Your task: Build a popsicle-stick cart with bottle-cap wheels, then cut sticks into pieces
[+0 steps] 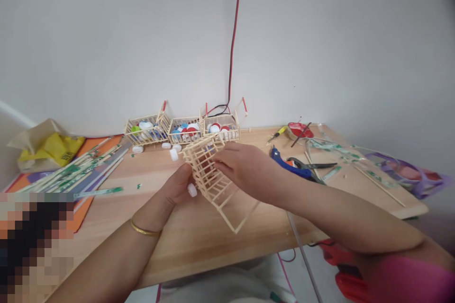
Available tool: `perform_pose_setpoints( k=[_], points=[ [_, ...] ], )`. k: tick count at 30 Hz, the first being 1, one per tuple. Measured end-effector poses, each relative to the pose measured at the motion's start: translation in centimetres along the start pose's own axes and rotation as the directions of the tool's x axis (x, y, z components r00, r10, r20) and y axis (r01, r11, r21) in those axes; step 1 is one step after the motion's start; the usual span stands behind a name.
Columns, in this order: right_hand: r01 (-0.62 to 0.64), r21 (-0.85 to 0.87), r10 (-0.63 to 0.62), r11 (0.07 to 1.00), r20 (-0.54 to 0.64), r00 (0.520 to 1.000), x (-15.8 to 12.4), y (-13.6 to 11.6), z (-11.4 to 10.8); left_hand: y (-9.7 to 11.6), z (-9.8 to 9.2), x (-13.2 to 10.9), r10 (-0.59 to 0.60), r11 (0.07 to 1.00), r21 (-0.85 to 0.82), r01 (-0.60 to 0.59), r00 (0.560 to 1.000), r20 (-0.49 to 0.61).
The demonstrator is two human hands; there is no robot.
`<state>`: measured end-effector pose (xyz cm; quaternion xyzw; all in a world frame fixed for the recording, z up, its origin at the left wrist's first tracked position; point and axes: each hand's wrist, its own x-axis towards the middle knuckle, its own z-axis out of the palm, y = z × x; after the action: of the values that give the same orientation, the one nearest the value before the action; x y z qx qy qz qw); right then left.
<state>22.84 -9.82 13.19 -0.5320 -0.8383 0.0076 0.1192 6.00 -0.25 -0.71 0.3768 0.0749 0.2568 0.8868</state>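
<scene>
A miniature shopping cart (209, 175) built from thin wooden sticks is held tilted above the table, its stick handle frame pointing down toward me. White bottle caps (192, 190) serve as its wheels. My left hand (177, 184), with a gold bangle at the wrist, grips the cart's left side near a wheel. My right hand (241, 165) reaches over the basket, its fingers curled at the upper right side; the fingertips are partly hidden, and I cannot tell whether they pinch a stick. Behind stand similar carts (147, 130) filled with coloured bottle caps (192, 129).
Blue-handled pliers (289, 164) and black scissors (316, 165) lie right of my hands. Farther back are a yellow cutter (279, 132) and a red bowl (299, 129). Bundled sticks (83, 165) and a yellow bag (53, 147) occupy the left. A purple basket (408, 173) is at the right edge.
</scene>
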Motion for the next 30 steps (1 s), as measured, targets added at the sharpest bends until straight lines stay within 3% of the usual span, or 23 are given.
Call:
perform_pose_setpoints(
  k=[3, 6, 15, 22, 27, 30],
  points=[
    [-0.037, -0.203, 0.070, 0.978, 0.162, 0.984, 1.9, -1.4, 0.8, -0.1, 0.7, 0.1, 0.007, 1.000, -0.008, -0.006, 1.000, 0.016],
    [-0.122, -0.241, 0.172, 0.963, 0.198, 0.965, 3.1, -2.1, 1.5, -0.4, 0.9, 0.0, 0.021, 0.999, 0.031, -0.021, 1.000, 0.005],
    [-0.066, -0.203, 0.107, 0.977, 0.198, 0.974, 3.3, -2.1, 2.1, -0.9, 0.4, -0.2, 0.048, 0.997, 0.070, -0.043, 0.997, -0.064],
    [-0.035, -0.153, 0.052, 0.988, 0.112, 0.992, 2.5, -1.8, 1.0, -0.6, 0.0, -0.1, 0.014, 1.000, 0.007, -0.014, 1.000, 0.009],
    [-0.120, -0.198, 0.126, 0.973, 0.021, 0.992, 1.2, -1.0, -0.7, -0.5, -0.5, -0.1, -0.006, 1.000, -0.014, 0.006, 1.000, 0.019],
    [-0.075, -0.186, 0.093, 0.980, 0.091, 0.992, 1.3, -1.1, -0.7, -0.5, -0.6, -0.1, -0.018, 1.000, -0.023, 0.019, 0.999, 0.041]
  ],
)
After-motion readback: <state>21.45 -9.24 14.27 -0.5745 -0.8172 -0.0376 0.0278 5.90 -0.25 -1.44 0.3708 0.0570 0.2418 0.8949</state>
